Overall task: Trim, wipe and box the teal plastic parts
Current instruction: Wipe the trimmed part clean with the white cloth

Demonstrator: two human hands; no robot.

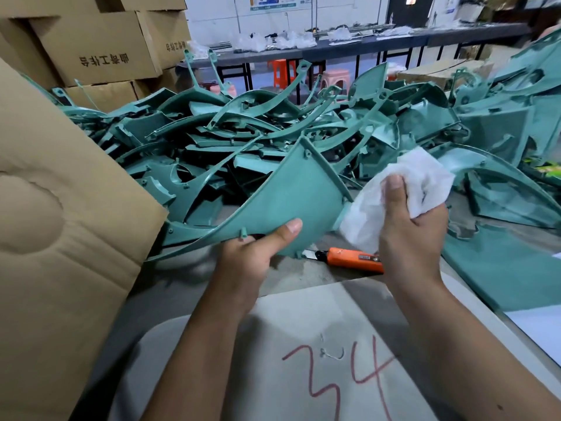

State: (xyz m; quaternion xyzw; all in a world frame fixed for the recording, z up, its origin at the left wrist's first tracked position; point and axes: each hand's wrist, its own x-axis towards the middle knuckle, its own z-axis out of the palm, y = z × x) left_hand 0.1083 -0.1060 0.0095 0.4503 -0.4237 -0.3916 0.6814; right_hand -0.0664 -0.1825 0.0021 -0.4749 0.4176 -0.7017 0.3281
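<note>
Grey table (303, 278), left hand (255, 253) gripping teal part (291, 192), right hand (409, 235) clutching cloth (403, 189)

A long dark-topped workbench on thin black metal legs (364, 45) runs along the white far wall (334, 10), well beyond the fingers. Orange and pink plastic stools (280, 71) stand beneath it, and stacked brown cardboard cartons (100, 47) rise far left of the fingers.

The right hand (409, 226) hides the orange knife (353, 259) rear end. The cardboard flap (60, 208) is cut off at the left edge. Right-edge teal parts (534, 71) are blurred.
</note>
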